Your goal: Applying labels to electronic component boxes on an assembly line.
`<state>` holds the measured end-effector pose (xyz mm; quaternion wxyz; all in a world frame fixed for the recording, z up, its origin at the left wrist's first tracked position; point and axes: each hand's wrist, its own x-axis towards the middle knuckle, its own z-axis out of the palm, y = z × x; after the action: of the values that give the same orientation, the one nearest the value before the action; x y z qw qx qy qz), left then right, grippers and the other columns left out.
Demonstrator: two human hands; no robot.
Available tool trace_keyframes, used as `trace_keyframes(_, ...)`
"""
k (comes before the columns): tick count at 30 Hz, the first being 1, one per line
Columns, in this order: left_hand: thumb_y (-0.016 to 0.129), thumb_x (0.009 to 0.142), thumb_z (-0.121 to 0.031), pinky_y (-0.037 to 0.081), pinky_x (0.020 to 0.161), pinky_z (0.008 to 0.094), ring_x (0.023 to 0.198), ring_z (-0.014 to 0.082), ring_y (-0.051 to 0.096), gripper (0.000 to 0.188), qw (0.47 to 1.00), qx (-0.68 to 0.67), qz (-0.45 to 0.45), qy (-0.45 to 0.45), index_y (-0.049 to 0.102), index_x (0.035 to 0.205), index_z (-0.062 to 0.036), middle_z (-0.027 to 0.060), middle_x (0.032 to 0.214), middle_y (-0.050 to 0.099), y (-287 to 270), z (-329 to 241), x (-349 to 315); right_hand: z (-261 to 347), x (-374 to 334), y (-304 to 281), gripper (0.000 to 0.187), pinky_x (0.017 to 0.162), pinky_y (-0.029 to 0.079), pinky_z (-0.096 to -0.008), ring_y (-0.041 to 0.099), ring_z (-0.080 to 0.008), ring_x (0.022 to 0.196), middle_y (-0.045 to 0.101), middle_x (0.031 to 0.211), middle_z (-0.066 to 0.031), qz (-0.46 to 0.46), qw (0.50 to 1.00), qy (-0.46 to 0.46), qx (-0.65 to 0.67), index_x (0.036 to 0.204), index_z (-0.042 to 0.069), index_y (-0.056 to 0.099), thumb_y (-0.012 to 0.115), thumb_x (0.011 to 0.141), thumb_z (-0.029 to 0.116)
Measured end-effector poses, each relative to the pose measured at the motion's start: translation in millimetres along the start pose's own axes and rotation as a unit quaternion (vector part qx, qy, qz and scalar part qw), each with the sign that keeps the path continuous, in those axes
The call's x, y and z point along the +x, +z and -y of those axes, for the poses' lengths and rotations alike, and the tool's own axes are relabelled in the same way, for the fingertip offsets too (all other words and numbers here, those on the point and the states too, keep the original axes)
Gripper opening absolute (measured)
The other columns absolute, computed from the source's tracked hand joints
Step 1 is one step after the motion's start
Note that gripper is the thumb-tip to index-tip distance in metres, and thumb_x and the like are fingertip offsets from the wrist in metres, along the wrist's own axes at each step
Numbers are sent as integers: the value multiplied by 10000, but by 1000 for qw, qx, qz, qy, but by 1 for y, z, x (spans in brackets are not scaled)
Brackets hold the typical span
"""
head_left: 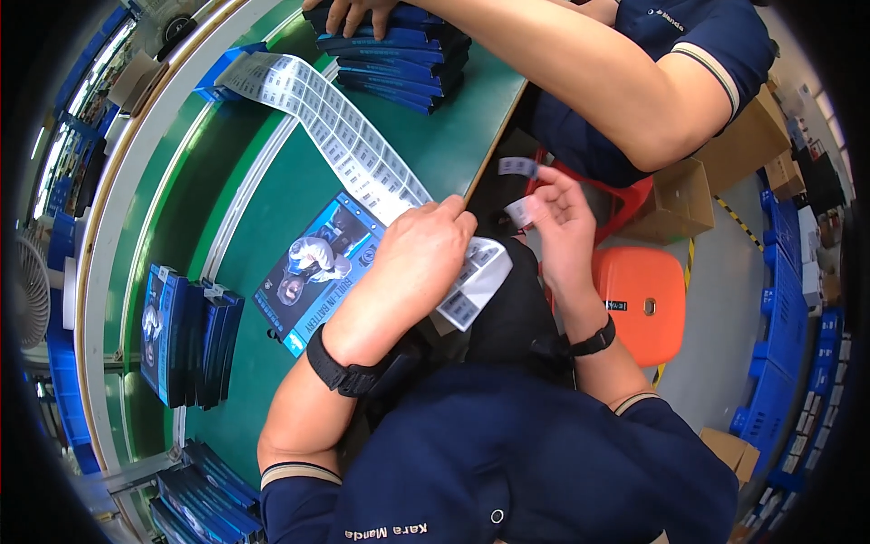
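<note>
A long strip of white labels [340, 136] runs across the green table and passes under my left hand [426, 254]. My left fingers are closed on it near the table edge, and its loose end [480, 281] curls out beyond them over my lap. Off the table edge, my right hand [566, 218] is raised with bent fingers, a small label [518, 167] at one fingertip and another small label [519, 212] by the thumb. A flat blue-and-black printed box [313, 267] lies beside my left forearm, which partly covers it.
A co-worker's hand [358, 14] rests on a stack of blue boxes [399, 68] at the far side. More boxes stand at left [186, 335] and lie at lower left [204, 494]. An orange stool [639, 308], cartons [675, 204] and blue crates [770, 344] are to the right.
</note>
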<state>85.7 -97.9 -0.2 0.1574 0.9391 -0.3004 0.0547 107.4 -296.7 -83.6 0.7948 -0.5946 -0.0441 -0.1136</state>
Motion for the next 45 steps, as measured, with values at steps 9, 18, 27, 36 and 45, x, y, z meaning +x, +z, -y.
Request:
trace_keyframes(9, 685, 892, -167, 530, 832, 428, 984, 359, 638, 281, 991, -52, -121, -17, 657, 1140, -36, 147, 1104, 632, -10, -12, -5, 29, -1, -7, 478, 767, 466, -194, 551, -40, 848, 570, 955, 11, 42, 996, -64, -55, 1376, 18, 515, 643, 922, -62)
trace_keyframes(18, 774, 869, -183, 519, 632, 297, 668, 136, 612, 405, 941, -274, -57, -189, 628, 1224, -55, 71, 961, 669, -27, -21, -35, 51, -17, 42, 554, 813, 487, -227, 573, -73, 886, 594, 956, -24, 178, 980, -53, 66, 1396, 17, 472, 676, 890, -77)
trace_keyframes(27, 662, 883, 66, 502, 750, 249, 812, 92, 609, 521, 824, -508, -178, -175, 529, 1363, -87, 33, 908, 631, -40, -9, -72, 55, -19, 78, 560, 818, 486, -215, 567, -60, 886, 571, 953, -16, 260, 954, 53, 140, 1409, 17, 452, 668, 899, -63)
trace_keyframes(36, 866, 690, -234, 337, 1138, 485, 1398, 394, 390, 799, 985, -12, -63, -157, 510, 1394, -104, 193, 1497, 418, -72, 32, -106, 48, -5, 96, 536, 790, 471, -203, 554, -51, 845, 576, 943, -6, 247, 966, 35, 72, 1391, 9, 485, 654, 888, -64)
trace_keyframes(45, 886, 668, -276, 333, 1116, 516, 1325, 409, 434, 684, 984, -24, -73, -161, 579, 1252, -94, 226, 1417, 454, -58, 35, -106, 40, 8, 115, 506, 721, 462, -173, 537, -14, 764, 564, 903, 20, 255, 966, 37, -14, 1364, 17, 522, 634, 877, -62)
